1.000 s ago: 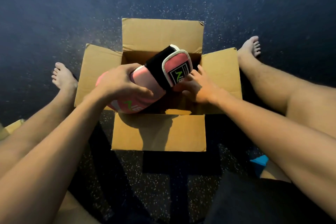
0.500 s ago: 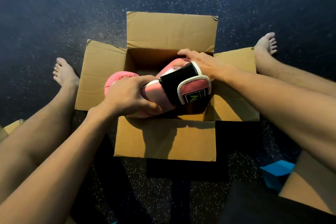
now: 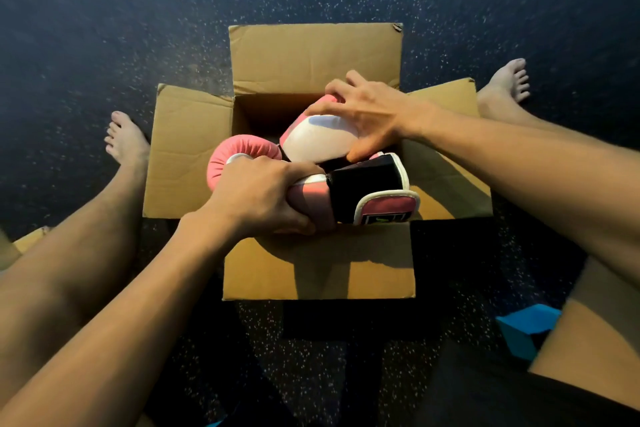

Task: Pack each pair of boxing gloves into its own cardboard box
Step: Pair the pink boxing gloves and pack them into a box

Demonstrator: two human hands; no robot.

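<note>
Wedging two bulky gloves side by side is where trouble is judged likely. The near glove, gripped round its middle by the left hand, lies along the near edge of the box with its cuff propped at the near right corner, so it could be left riding on the rim, or the wall could be buckled if it is forced down. The far glove, held white side up under the curled fingers of the right hand, sits toward the far right corner and could be squeezed back out as the other is pressed in. Compared with half a second ago, the far glove has been rolled so that its white face is shown, the right hand has been shifted from the far rim onto it, and the near glove's cuff has been swung lower.
</note>
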